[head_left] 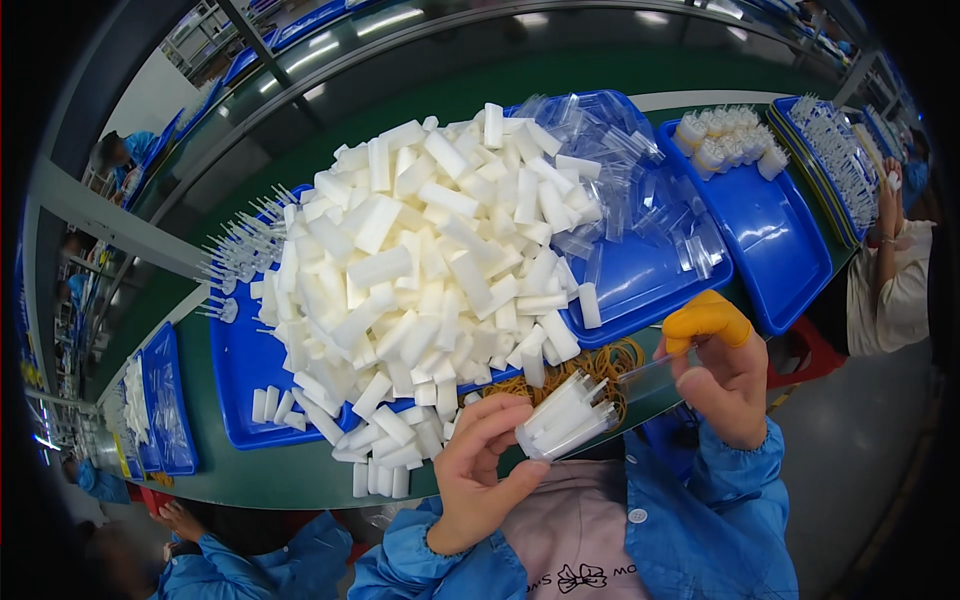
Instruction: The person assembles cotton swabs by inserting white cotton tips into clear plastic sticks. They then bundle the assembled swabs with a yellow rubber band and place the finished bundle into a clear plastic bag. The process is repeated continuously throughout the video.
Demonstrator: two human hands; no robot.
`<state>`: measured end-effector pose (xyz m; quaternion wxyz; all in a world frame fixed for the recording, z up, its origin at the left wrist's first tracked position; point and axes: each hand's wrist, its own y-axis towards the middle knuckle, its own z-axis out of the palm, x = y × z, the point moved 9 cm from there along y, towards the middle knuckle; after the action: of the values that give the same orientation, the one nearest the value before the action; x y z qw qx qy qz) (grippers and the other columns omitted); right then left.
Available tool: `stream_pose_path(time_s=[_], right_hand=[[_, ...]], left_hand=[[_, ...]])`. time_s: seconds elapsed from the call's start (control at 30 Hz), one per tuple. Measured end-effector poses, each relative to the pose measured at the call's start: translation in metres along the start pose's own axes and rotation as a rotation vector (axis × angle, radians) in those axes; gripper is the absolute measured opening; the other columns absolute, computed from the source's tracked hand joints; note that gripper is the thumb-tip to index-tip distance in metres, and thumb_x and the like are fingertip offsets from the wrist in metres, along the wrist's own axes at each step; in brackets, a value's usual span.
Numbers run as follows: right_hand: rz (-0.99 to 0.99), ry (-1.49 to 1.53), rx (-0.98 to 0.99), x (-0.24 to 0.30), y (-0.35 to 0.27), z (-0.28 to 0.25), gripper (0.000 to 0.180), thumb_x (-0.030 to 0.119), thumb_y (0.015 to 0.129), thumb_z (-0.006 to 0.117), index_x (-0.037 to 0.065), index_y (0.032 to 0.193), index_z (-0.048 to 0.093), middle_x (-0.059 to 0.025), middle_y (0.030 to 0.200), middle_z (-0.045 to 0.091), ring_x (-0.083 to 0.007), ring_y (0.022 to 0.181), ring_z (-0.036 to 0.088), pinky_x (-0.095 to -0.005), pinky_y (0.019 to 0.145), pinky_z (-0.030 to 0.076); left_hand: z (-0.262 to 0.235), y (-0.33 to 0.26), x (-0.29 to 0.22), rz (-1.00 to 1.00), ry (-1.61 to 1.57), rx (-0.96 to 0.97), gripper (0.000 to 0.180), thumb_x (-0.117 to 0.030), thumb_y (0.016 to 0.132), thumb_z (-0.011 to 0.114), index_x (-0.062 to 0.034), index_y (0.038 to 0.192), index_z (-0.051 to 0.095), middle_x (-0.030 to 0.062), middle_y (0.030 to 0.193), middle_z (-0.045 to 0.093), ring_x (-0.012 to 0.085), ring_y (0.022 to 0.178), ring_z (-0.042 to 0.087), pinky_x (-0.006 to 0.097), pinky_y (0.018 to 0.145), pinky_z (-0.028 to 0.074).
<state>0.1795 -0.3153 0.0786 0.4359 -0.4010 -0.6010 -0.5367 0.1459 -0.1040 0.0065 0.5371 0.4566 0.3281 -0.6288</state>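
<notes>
My left hand (487,470) is wrapped round a bundle of clear plastic tubes (568,418) with white cylinders inside them, its open tube ends tilted up to the right. To the right, my right hand (722,372), with orange finger cots on its fingers, pinches a thin clear tube (645,370) that points at the bundle. Beyond both hands rises a large heap of white foam-like cylinders (420,250). Loose brown rubber bands (625,360) lie at the table edge, partly hidden behind the bundle.
Clear tubes lie scattered in a blue tray (625,285) behind my right hand. Another blue tray (770,250) holds white-and-clear capped parts (725,138). Thin-stemmed clear parts (240,255) stand left of the heap. Co-workers sit at right (890,270) and lower left (250,555).
</notes>
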Motion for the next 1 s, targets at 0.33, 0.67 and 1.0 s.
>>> stream_pose_path(time_s=[0.33,0.67,1.0], right_hand=[[0.063,0.019,0.105,-0.012,0.003,0.017,0.032,0.006,0.074,0.07,-0.001,0.103,0.059,-0.007,0.09,0.056,-0.0119,0.074,0.051,-0.0249,0.069,0.041],[0.043,0.077,-0.007,-0.011,0.002,0.001,0.033,0.01,0.074,0.073,-0.002,0.102,0.059,-0.0078,0.089,0.057,-0.0119,0.074,0.053,-0.0244,0.068,0.042],[0.0,-0.04,0.06,-0.011,0.001,0.014,0.032,0.013,0.073,0.076,0.001,0.099,0.062,-0.006,0.085,0.06,-0.0135,0.073,0.056,-0.0253,0.069,0.043]], left_hand=[[0.001,0.002,-0.013,0.094,0.214,-0.012,0.047,0.001,0.071,0.074,0.0036,0.114,0.058,0.0154,0.116,0.052,0.0211,0.105,0.053,0.031,0.089,0.044],[0.0,0.003,-0.016,0.107,0.232,-0.034,0.046,-0.001,0.069,0.076,0.0049,0.111,0.06,0.0168,0.113,0.054,0.0239,0.103,0.054,0.033,0.089,0.044],[0.022,0.005,-0.039,0.22,0.601,0.072,0.049,-0.002,0.068,0.075,0.0022,0.115,0.06,0.0145,0.107,0.051,0.0208,0.094,0.056,0.031,0.081,0.048]])
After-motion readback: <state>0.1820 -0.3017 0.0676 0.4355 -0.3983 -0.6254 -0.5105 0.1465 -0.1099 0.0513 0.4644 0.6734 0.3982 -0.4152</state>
